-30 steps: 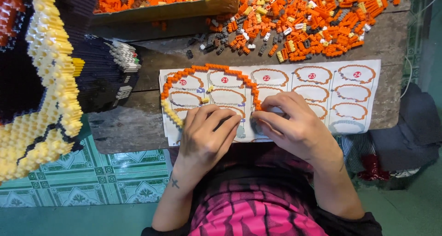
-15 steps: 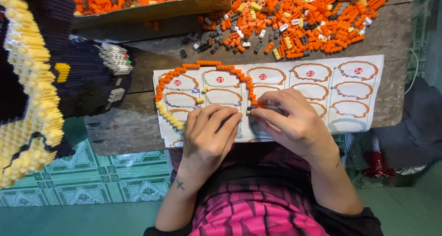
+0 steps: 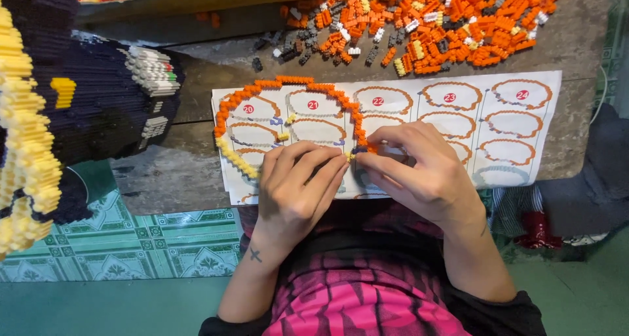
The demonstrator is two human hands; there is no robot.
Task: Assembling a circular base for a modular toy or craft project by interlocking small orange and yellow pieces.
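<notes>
Pinching the ring's orange end (image 3: 362, 146) at 3 o'clock between left hand (image 3: 298, 188) and right hand (image 3: 422, 172), I judge the brick ring (image 3: 288, 81) on the instruction sheet (image 3: 458, 123) roughly two-thirds built, its lower arc open.

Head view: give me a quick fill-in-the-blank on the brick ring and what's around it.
1. The ring of small bricks lies on a sheet of ____.
2. Most of the ring's bricks are ____ in colour.
3. The left hand and right hand meet at the ring's ____ right end.
4. The loose brick pile lies ____ the sheet.

Missing words: paper; orange; lower; beyond
</notes>
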